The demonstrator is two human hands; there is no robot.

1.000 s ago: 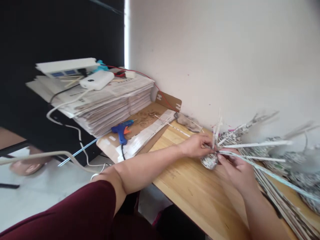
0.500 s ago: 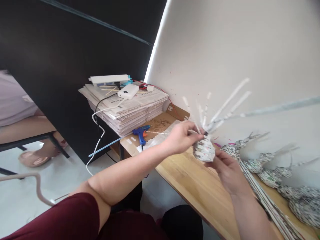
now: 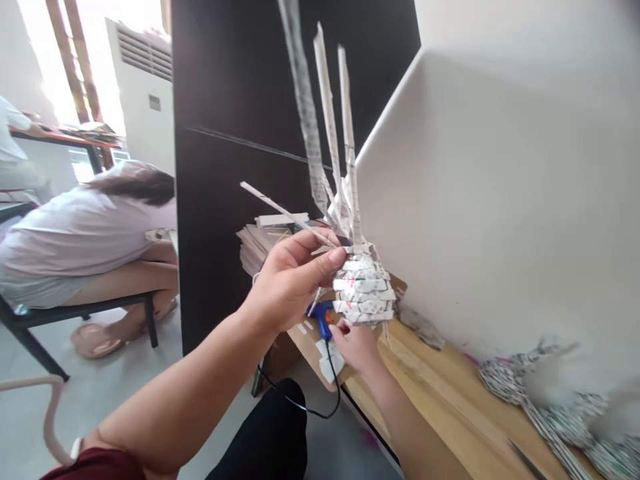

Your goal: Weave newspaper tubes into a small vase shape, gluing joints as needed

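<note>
A small rounded body woven from rolled newspaper strips (image 3: 364, 291) is held up over the table, with several long paper strips standing from its top. My left hand (image 3: 295, 273) pinches a thin paper strip at the top edge of the weaving, thumb towards me. Underneath, my right hand (image 3: 356, 343) supports the woven newspaper piece at its base; its fingers are partly hidden behind the piece. Just behind my hands a blue glue gun (image 3: 320, 319) rests on the brown board, its black cord hanging down over the edge.
A stack of newspapers (image 3: 253, 247) with a white power strip stands at the back. Along the wall lie several woven newspaper pieces (image 3: 505, 381) and long paper rolls (image 3: 553, 437). Left of the black partition (image 3: 215, 180), a person (image 3: 90, 233) sits bent over on a chair.
My view has swung left and up. The woven piece has moved closer and turned, so its strips now point up instead of away right. Both hands stay on it.
</note>
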